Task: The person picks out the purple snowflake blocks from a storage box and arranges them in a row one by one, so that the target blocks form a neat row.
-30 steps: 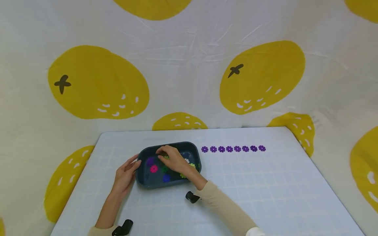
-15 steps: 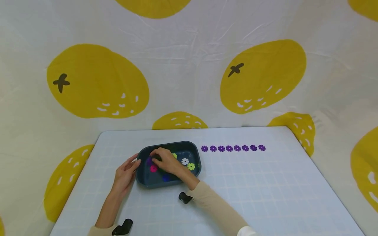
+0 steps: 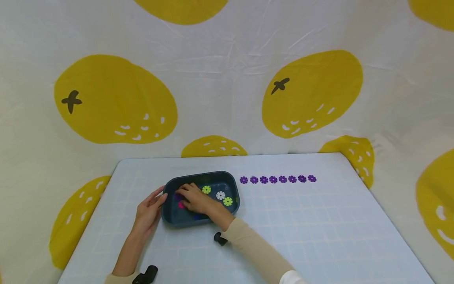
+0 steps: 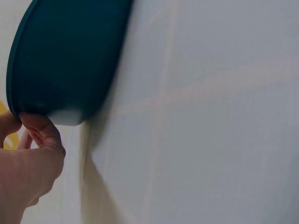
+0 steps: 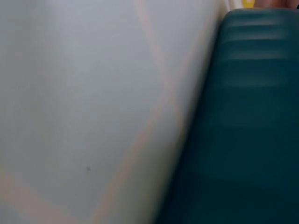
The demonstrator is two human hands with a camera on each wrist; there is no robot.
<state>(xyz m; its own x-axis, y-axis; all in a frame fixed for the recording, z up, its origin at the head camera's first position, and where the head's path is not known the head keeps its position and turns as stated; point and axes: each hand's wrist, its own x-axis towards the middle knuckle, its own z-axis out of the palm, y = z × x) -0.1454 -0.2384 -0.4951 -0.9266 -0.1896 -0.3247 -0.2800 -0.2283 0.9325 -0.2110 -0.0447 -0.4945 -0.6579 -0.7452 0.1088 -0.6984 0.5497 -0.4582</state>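
A dark teal tray (image 3: 184, 224) sits on the table, holding several small flower-shaped pieces. My left hand (image 3: 147, 215) holds the tray's left end; in the left wrist view its thumb and fingers pinch the rim. My right hand (image 3: 198, 200) reaches down inside the tray, fingers spread over its left part. Near those fingertips lie a purple flower piece (image 3: 177, 196) and a partly covered pink one (image 3: 181, 205). A blue piece (image 3: 197, 217) shows below the hand. Yellow-green (image 3: 206, 189) and white (image 3: 220, 195) pieces lie to its right. The right wrist view misses the fingers.
Purple flower pieces (image 3: 273, 180) form a straight row right of the tray on the pale checked table (image 3: 319, 228). Behind hangs a white cloth (image 3: 220, 79) printed with big yellow fruit. A black wrist camera (image 3: 220, 238) sits close to the tray's front side.
My right hand has moved left and lower inside the tray, uncovering the white and yellow-green pieces. The left hand stays on the tray's end, and the purple row is unchanged.
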